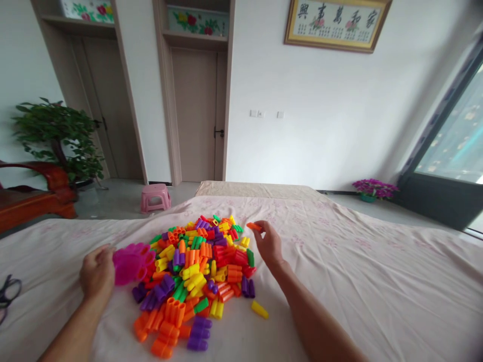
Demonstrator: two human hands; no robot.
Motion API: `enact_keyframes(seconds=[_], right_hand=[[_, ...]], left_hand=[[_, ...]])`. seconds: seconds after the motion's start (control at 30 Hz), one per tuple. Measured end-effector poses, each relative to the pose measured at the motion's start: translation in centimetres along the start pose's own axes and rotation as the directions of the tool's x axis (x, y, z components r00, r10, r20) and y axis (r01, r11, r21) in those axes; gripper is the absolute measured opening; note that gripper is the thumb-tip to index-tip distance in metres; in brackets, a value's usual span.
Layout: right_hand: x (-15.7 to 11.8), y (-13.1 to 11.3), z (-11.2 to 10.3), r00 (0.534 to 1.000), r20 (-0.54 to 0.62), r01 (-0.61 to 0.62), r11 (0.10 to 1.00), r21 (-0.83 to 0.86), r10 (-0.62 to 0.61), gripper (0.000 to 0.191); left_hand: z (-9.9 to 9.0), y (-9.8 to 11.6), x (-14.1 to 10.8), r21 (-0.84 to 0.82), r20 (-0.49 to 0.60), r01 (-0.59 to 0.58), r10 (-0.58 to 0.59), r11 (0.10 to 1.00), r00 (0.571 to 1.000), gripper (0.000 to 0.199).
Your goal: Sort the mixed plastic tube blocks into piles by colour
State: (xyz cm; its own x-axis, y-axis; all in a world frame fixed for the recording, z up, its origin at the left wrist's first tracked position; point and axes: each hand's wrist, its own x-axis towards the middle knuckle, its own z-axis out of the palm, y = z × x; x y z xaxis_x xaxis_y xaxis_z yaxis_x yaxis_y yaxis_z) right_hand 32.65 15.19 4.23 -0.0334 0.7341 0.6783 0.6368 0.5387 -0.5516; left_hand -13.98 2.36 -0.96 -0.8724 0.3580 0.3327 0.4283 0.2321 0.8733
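At the left edge of a heap of colourful plastic bullet-shaped building blocks (pixel 194 276), my left hand (pixel 97 271) is closed on a magenta plastic piece with rounded, finger-like ends (pixel 130 264). My right hand (pixel 268 242), beyond the heap's right side, pinches an orange bullet-shaped block (pixel 253 227) between thumb and fingers, raised above the cloth. Red, orange, yellow, green and purple blocks lie jumbled between my hands, many in joined rows. A single yellow block (pixel 260 309) lies apart on the right, close to a purple block (pixel 248 287).
A pale flowered cloth (pixel 339 281) covers the surface under the heap. Eyeglasses (pixel 9 294) lie at the far left. Past the edge stand a pink stool (pixel 155 197), a wooden armchair (pixel 41 191), a leafy plant (pixel 56 136) and a pot of purple flowers (pixel 374 188).
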Motion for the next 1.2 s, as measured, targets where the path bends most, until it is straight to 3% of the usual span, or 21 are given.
enact_keyframes(seconds=[0.07, 0.2, 0.37, 0.5, 0.63, 0.73, 0.83, 0.97, 1.07, 1.2], right_hand=[[0.8, 3.2, -0.9, 0.995, -0.032, -0.1, 0.986, -0.131, 0.097, 0.021], [0.5, 7.0, -1.9, 0.944, 0.165, -0.214, 0.912, -0.35, 0.284, 0.026], [0.2, 7.1, -1.4, 0.937, 0.212, -0.155, 0.874, -0.461, 0.278, 0.031], [0.5, 6.9, -1.0, 0.89, 0.344, -0.075, 0.841, -0.536, 0.299, 0.034], [0.3, 7.1, -0.5, 0.892, 0.318, -0.067, 0.79, -0.61, 0.321, 0.046], [0.1, 7.0, -0.4, 0.928, 0.272, -0.046, 0.8, -0.598, 0.257, 0.044], [0.0, 6.4, -0.8, 0.945, 0.284, -0.012, 0.884, -0.467, 0.163, 0.032], [-0.4, 5.0, -1.3, 0.94, 0.338, 0.056, 0.963, -0.265, 0.039, 0.024], [-0.8, 3.7, -1.4, 0.91, 0.411, 0.143, 0.966, -0.214, -0.043, 0.028], [-1.3, 2.6, -2.2, 0.816, 0.555, 0.263, 0.958, -0.111, -0.16, 0.026]], left_hand=[[0.0, 0.0, 0.0, 0.034, 0.032, 0.011, -0.012, 0.999, 0.999, 0.05], [0.0, 0.3, -0.2, 0.104, 0.109, 0.012, -0.023, 0.995, 0.994, 0.05], [-0.1, 0.4, -0.3, 0.139, 0.149, 0.015, -0.036, 0.99, 0.988, 0.048], [0.0, 0.0, -0.3, 0.139, 0.189, 0.002, -0.029, 0.99, 0.982, 0.042], [0.2, -0.3, -0.4, 0.141, 0.194, -0.046, 0.018, 0.989, 0.981, 0.044], [0.3, -0.3, -0.4, 0.142, 0.18, -0.067, 0.041, 0.988, 0.983, 0.046], [0.2, 0.1, -0.4, 0.153, 0.185, -0.093, 0.064, 0.984, 0.981, 0.045], [0.0, 0.6, -0.2, 0.233, 0.233, -0.027, -0.028, 0.972, 0.972, 0.048], [-0.1, 0.7, -0.1, 0.26, 0.252, -0.016, -0.052, 0.966, 0.966, 0.052], [0.1, 0.4, 0.0, 0.281, 0.245, -0.073, 0.002, 0.957, 0.969, 0.054]])
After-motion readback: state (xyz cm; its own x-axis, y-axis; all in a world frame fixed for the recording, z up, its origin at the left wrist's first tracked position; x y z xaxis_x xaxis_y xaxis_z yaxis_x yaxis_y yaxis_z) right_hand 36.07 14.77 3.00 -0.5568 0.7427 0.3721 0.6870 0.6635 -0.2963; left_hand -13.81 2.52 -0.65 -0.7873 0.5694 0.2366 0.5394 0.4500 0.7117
